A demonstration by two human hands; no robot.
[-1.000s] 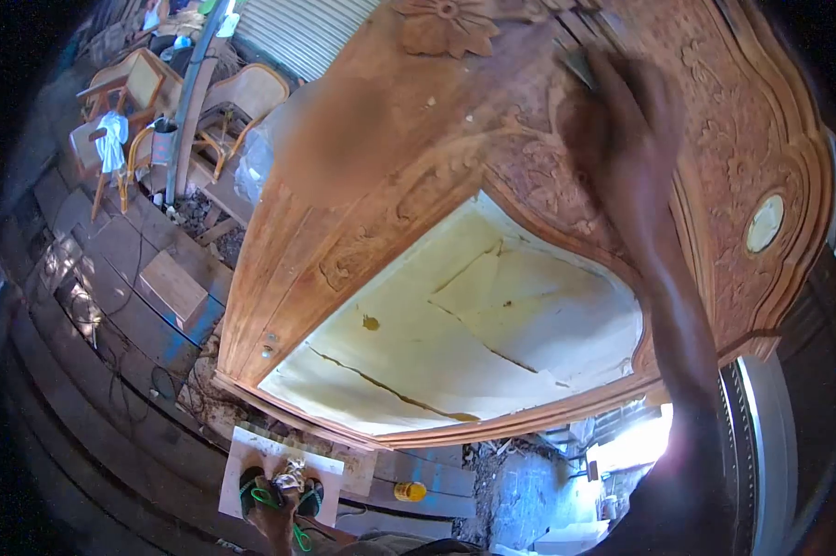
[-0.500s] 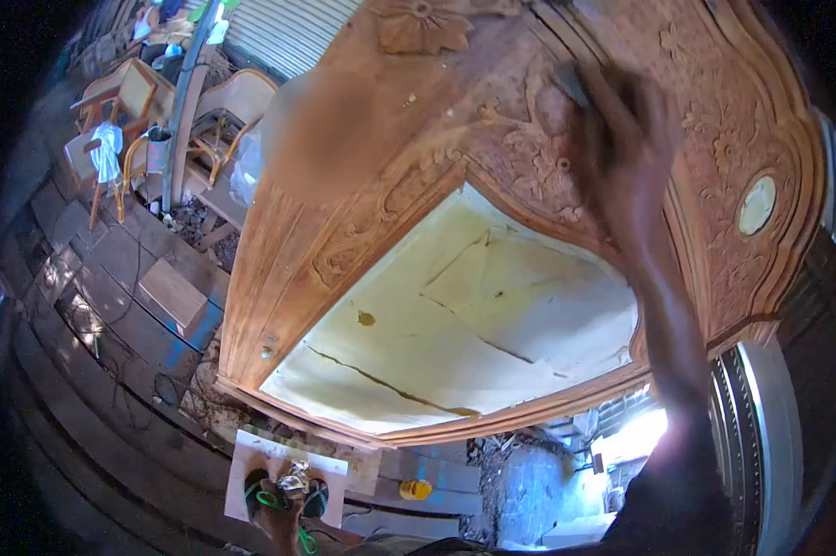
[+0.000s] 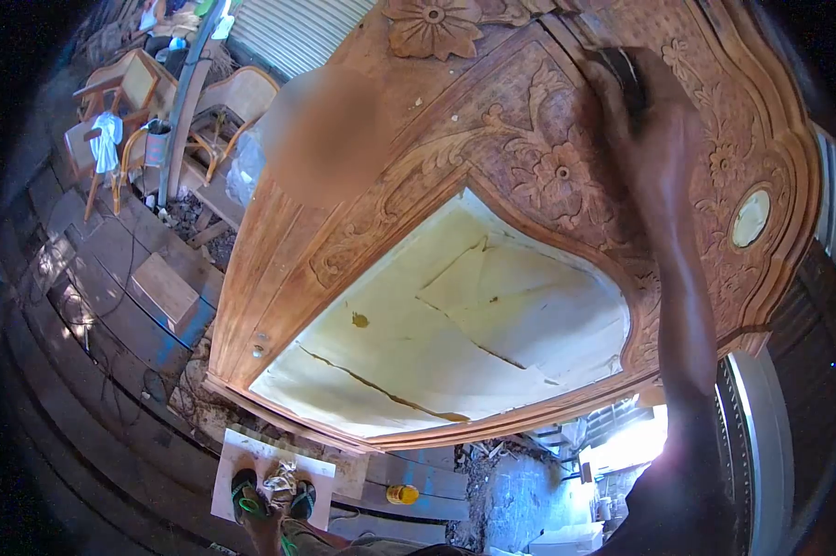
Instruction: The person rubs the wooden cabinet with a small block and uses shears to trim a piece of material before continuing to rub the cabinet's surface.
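My right hand (image 3: 648, 120) is over the carved wooden panel (image 3: 520, 139), its fingers curled around a dark, thin folded piece with a pale edge (image 3: 629, 76). This looks like sandpaper. The hand rests on or just above the wood, right of a carved flower (image 3: 563, 173); exact contact cannot be made out. Below the carving, a cream-coloured inset (image 3: 455, 315) with dark cracks fills a shaped opening. A small oval inset (image 3: 751, 219) lies to the right of my forearm. My left hand is out of view.
Chairs (image 3: 223, 107) and a pole (image 3: 179, 120) with a can stand at the back left. A wooden block (image 3: 165, 285) lies on the plank floor. My sandalled feet are on a white board (image 3: 225, 482), near a yellow container (image 3: 402, 494). A blurred patch hides part of the panel.
My right hand has moved a little to the right across the carving, keeping the dark folded piece in its fingers. The whole view has shifted slightly.
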